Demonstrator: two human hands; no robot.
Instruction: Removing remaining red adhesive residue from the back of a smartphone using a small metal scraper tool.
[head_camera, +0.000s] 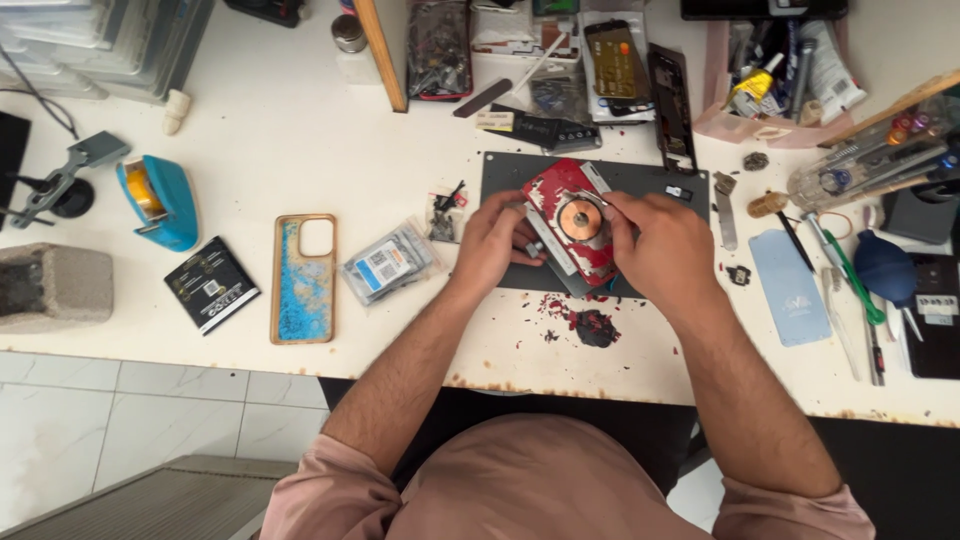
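From the head view I look straight down at a white desk (300, 130), and near its middle lies a dark mat (500, 170). On that mat sits a phone (565, 215), back side up, its red back cracked and flaked away around a round copper coil (581, 219). My left hand (492, 245) comes in from the near left and its fingers (520, 215) are clamped on the phone's left edge. My right hand (660, 245) covers the phone's right side, with its fingers (615, 205) pinched at the edge just beside the coil (whether a tool is between them I cannot tell).

Red flakes (592, 325) lie on the desk just near of the mat, between my forearms.

To the left of the mat there is a small bag (388, 262) with a label inside, then a phone case (303, 278) with a blue glittery back and tan rim, then a black battery (211, 284). Farther left sits a blue tape dispenser (160, 200), and a grey block (52, 285) lies at the left edge.

To the right of the mat I see a pale blue sheet (790, 285), a green-handled tool (850, 275) and a dark blue blower (885, 268). On the far side are another opened phone (438, 50) and a pink tray (770, 125) stuffed with tubes and tools.
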